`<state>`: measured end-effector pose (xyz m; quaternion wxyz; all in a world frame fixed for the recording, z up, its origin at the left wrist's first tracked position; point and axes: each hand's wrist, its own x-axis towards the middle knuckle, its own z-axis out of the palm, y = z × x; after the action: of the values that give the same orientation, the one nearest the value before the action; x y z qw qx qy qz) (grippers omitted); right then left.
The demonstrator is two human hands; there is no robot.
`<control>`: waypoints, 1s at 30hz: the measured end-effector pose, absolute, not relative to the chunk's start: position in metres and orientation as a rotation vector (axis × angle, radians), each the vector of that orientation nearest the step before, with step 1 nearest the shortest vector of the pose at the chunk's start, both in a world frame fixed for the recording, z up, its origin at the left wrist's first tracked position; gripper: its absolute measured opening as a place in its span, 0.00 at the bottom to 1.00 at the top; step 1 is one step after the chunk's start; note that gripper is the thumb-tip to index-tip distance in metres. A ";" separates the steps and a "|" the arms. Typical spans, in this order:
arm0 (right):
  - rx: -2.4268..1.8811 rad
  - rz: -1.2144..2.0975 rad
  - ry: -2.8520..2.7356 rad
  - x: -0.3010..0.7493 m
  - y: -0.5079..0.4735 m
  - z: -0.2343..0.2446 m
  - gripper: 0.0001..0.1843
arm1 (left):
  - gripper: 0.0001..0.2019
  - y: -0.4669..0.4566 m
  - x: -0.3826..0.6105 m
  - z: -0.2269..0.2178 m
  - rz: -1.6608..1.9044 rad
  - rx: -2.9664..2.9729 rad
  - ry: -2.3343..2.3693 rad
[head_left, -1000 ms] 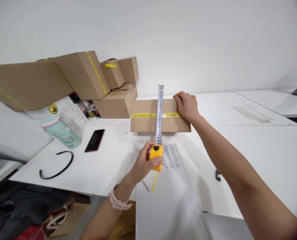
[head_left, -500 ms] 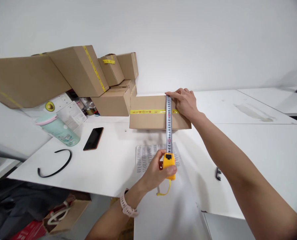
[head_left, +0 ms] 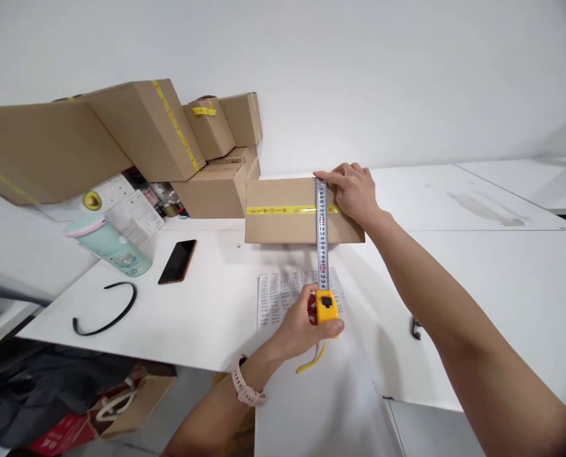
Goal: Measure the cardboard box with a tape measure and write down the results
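Both hands busy: left hand (head_left: 306,324) clenched on tape measure (head_left: 327,307) lower centre; right hand (head_left: 352,193) pins blade (head_left: 322,235) to cardboard box (head_left: 283,212) above.

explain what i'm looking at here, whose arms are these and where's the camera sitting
There is no machine here. A person wears one camera on the head, and it looks down at their own bare arms. The left hand grips a yellow tape measure. Its blade runs across a taped cardboard box, and the right hand rests on the blade's end at the box's far edge. Also on the white table are a printed sheet, a black phone, a mint-green cup and a black band. More boxes are stacked at the back left.
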<state>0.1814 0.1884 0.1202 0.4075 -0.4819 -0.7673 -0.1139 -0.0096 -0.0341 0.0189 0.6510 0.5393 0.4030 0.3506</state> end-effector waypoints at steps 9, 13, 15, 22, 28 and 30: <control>-1.259 -0.289 -1.959 0.182 0.183 0.122 0.27 | 0.30 -0.040 -0.010 0.031 0.806 1.183 0.934; -1.300 -0.331 -1.937 0.180 0.173 0.120 0.26 | 0.34 -0.066 -0.024 0.034 0.808 1.119 0.857; -1.325 -0.353 -1.937 0.178 0.166 0.119 0.28 | 0.36 -0.082 -0.036 0.027 0.823 1.136 0.821; -1.375 -0.325 -1.960 0.175 0.110 0.090 0.33 | 0.39 -0.113 -0.067 -0.002 0.847 1.064 0.832; -1.421 -0.211 -1.986 0.165 0.065 0.042 0.30 | 0.37 -0.110 -0.071 -0.003 0.829 1.138 0.862; -1.409 -0.139 -1.964 0.164 0.059 0.044 0.27 | 0.36 -0.111 -0.070 0.001 0.831 1.158 0.859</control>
<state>0.1642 0.0592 0.0441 0.3524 -0.5447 -0.7591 -0.0537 -0.0703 -0.1106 0.0005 0.6734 0.5144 0.3818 0.3690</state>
